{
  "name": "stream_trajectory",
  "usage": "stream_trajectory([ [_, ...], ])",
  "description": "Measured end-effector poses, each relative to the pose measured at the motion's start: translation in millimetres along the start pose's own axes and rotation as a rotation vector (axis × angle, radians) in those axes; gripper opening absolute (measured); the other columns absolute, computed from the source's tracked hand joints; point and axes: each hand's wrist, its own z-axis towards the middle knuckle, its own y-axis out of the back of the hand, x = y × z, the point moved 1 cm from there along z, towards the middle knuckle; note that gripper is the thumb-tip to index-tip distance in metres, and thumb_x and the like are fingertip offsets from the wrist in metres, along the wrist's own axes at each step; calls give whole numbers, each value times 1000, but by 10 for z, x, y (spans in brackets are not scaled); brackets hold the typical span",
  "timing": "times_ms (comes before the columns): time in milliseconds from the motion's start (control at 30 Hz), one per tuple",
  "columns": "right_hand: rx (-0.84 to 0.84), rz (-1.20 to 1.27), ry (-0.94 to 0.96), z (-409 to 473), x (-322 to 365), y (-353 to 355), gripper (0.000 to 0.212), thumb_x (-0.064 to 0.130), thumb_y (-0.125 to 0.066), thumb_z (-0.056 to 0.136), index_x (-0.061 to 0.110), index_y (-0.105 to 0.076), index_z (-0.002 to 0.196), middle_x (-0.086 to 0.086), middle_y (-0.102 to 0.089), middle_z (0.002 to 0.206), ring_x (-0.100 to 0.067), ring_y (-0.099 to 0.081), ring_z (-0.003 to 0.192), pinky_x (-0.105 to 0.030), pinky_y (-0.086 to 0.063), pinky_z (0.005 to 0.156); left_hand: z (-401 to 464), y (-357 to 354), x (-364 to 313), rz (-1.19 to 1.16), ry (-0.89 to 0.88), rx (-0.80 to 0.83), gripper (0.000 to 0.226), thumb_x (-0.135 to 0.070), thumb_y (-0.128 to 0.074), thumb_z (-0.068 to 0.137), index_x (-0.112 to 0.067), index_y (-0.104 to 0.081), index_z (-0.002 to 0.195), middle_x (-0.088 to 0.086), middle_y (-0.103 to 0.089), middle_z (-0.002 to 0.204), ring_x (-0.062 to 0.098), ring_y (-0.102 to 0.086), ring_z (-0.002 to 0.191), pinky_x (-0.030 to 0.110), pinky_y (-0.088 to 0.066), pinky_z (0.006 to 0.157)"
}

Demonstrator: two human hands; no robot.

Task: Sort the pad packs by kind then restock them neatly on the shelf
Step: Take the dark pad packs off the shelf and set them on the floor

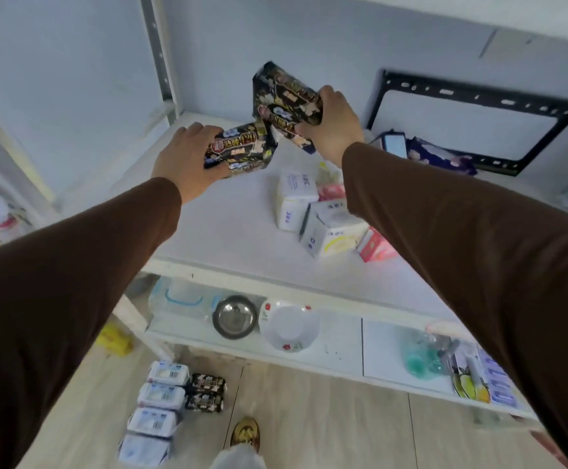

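A black plastic pad pack with gold and red lettering [240, 150] is gripped by the left hand [187, 157], whose fingers are curled over its left end, and it is held low over the back left part of the white top shelf board [228, 225]; whether it touches the board cannot be told. A second black pad pack of the same print [284, 103] is held higher and tilted by the right hand [331, 125], with the thumb and fingers clamped round its right end, and its lower corner lies just beside the first pack. Both arms are covered by dark brown sleeves [72, 282]. On the same board, to the right of centre, two white pad packs with blue letters [309, 214] are seen lying close together, with pink packs [375, 247] just beside them. Further back on the right, a dark blue-purple pack [441, 157] is propped by a black metal frame [478, 103] against the grey wall. On the lower shelf a steel bowl [235, 316] is placed beside a white flowered bowl [289, 328]. On the pale wooden floor [309, 418], four white-and-blue packs [155, 407] are ranged in a column, and two small black packs [206, 392] are set touching its right side.
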Motion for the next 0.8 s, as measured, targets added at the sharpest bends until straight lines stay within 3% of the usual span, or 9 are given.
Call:
stream_trajectory([
  [300,-106,266,115,-1299,259,464,51,44,-69,76,16,-50,114,-2,-55,109,-23,-58,98,-47,-53,79,-1272,461,-500,48,22,-104,56,-40,-64,85,-23,-47,136,8,-50,122,29,-44,117,46,-48,87],
  [400,-117,306,159,-1641,346,530,51,43,-69,76,15,-51,115,-4,-56,110,-24,-56,99,-45,-51,83,-1625,621,-549,57,11,-103,56,-41,-67,82,-26,-49,134,5,-50,120,27,-46,116,46,-50,86],
  [800,-38,397,151,-2704,903,356,51,35,-76,78,18,-54,121,-4,-59,111,-19,-58,98,-40,-50,83,-2611,1150,-44,61,-66,13,53,-35,-71,85,-29,-53,134,2,-53,120,22,-48,113,40,-45,93],
])
